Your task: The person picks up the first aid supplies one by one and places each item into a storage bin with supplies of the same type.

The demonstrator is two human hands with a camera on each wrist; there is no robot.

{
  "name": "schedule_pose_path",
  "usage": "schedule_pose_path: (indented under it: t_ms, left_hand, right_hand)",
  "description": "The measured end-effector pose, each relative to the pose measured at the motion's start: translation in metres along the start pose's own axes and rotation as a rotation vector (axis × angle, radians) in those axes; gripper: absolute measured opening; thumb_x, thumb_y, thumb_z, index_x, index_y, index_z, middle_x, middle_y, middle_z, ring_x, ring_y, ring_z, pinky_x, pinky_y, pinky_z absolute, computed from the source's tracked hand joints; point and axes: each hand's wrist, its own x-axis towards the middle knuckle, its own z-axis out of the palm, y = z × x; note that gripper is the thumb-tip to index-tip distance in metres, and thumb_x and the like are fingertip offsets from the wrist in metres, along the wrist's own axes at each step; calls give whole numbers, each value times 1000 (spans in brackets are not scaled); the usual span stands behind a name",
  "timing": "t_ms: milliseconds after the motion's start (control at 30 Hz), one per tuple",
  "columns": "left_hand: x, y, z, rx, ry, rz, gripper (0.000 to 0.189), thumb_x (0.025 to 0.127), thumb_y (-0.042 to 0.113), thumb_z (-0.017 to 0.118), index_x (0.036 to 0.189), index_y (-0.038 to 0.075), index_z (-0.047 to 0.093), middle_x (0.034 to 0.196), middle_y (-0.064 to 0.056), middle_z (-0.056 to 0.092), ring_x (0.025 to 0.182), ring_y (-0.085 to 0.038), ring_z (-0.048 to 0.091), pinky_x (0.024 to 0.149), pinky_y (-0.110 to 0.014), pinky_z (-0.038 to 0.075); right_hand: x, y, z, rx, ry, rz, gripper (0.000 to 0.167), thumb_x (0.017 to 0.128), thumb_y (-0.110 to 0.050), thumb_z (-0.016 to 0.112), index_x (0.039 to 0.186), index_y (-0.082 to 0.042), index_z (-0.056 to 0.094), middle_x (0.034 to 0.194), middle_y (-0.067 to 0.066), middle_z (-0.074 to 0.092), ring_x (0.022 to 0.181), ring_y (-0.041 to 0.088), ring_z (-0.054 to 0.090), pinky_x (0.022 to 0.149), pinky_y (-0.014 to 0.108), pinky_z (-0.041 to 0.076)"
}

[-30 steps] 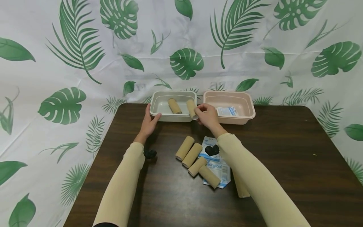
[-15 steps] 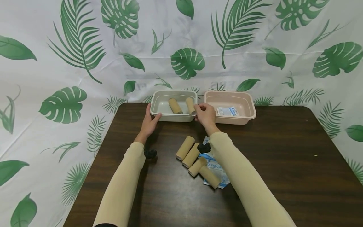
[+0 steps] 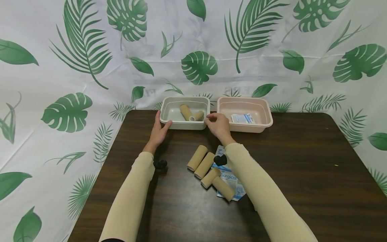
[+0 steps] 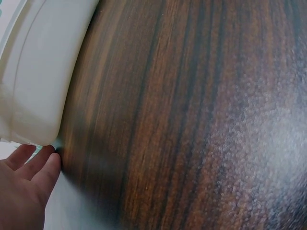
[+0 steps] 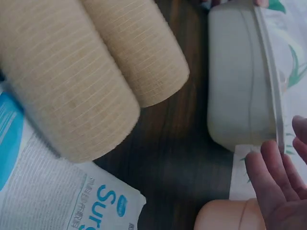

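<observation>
In the head view, my left hand (image 3: 158,134) is at the left end of a grey-white plastic bin (image 3: 184,126), thumb over the front rim. The left wrist view shows its straight fingers (image 4: 47,175) against the bin's end. Inside lie two tan rolls of ribbed elastic bandage: one slanted (image 3: 184,112), the other (image 3: 198,116) with its hollow end facing left. My right hand (image 3: 219,126) is at that bin's right front corner, holding nothing. In the right wrist view its fingers (image 5: 272,165) are spread beside the bin's rim.
A pink bin (image 3: 264,127) stands just right, holding a white-and-blue packet (image 3: 242,118). On the dark wooden table (image 3: 302,161) lie several tan rolls (image 3: 197,158), some overlapping flat packets printed "Surgical" (image 3: 231,181). A leaf-patterned cloth (image 3: 169,74) hangs behind.
My right hand has let go of the tan bandage roll, which has dropped from leaning at the bin's right side to lying inside by the other. The left hand has stayed put.
</observation>
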Motion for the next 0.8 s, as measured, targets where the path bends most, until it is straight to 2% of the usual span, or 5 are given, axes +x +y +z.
schedule_pose_path:
  t_ms: [200,333,567,700,800]
  left_hand:
    - [2,-2,2,-3,14,14,79,100,34,57,159,15,8,160,-14,21,144,-30,23,114,-46,19]
    - [3,0,4,-3,13,12,78,100,35,56,159,15,9,160,-15,21,144,-30,24,114,-45,20]
    - [1,-1,2,5,-16,-5,78,102,38,53,159,19,4,161,-13,18,145,-30,21,114,-48,19]
    - [-2,-1,-1,5,-24,-17,78,102,40,52,159,21,2,162,-13,16,145,-30,20,114,-49,19]
    - [-1,1,-1,1,-27,-10,79,101,40,53,159,20,2,161,-14,17,145,-31,21,114,-50,19]
  right_hand:
    - [-9,0,2,-183,-15,-201,30,93,-16,66,121,-8,68,114,12,58,91,22,63,76,38,50]
    - [-17,0,3,-216,-74,-233,30,93,-18,67,123,-12,67,119,6,54,94,18,61,74,36,50]
    - [-35,2,-8,-213,-159,-302,36,92,-20,69,127,-13,64,120,5,55,95,19,63,75,36,51]
    - [-53,-1,-27,-188,-226,-306,40,92,-24,70,130,-14,63,122,6,57,101,23,63,80,40,51]
    - [-70,-2,-48,-212,-253,-290,41,93,-28,69,131,-15,62,124,5,58,105,25,61,81,43,49]
